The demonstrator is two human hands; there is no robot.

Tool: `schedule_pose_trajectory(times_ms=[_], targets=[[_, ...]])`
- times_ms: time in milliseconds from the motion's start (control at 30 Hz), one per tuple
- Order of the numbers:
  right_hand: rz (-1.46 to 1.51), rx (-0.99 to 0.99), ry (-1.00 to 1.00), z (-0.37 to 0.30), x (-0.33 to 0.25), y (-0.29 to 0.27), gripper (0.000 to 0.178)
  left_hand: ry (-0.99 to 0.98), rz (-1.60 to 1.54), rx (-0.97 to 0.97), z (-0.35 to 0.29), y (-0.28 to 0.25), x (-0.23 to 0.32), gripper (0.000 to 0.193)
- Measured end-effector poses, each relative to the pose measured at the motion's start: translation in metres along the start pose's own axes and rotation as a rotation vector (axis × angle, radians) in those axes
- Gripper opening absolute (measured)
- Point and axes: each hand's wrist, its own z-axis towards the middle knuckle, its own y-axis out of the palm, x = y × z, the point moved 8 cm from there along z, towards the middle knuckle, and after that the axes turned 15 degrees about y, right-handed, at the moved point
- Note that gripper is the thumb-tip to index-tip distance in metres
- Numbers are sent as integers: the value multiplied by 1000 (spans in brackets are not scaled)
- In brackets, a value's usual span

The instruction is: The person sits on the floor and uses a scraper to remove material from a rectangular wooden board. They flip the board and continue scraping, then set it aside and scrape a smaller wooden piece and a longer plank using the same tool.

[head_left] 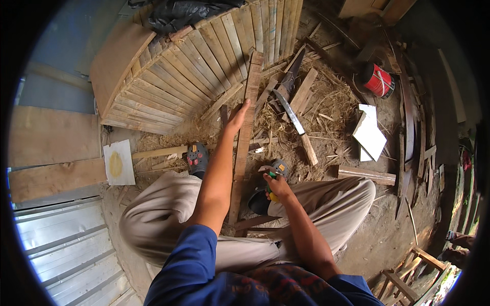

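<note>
A long, narrow wooden plank (244,137) stretches away from me between my legs. My left hand (238,117) grips its left edge past the middle, the thumb up along the side and the other fingers hidden. In my right hand (278,185), closed beside the near part of the plank, is a hammer (272,175) with a green and yellow handle. Its small metal head points toward the plank, apart from it. Just beyond, a machete (289,110) with a pale wooden handle lies on the ground, near a dark sheath-like piece (291,76).
A curved slatted wooden structure (204,56) stands ahead on the left, with black plastic (186,13) on top. Wood shavings (326,102) and offcuts cover the ground. On the right are a red bucket (378,81), white board pieces (370,133) and a short wooden block (366,175).
</note>
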Motion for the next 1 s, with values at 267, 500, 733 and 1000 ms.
schedule_pose_trajectory(times_ms=[267, 500, 733, 1000], targets=[[74, 6, -55, -1, -4, -7, 39, -263, 587, 189, -5, -11, -65, 86], [109, 4, -43, 11, -9, -5, 36, -84, 440, 83, -111, -34, -98, 69], [301, -77, -51, 10, -22, -9, 33, 198, 491, 404, -136, -52, -68, 35], [493, 12, -23, 16, -7, -48, 30, 25, 830, 373, -84, 12, -50, 58]])
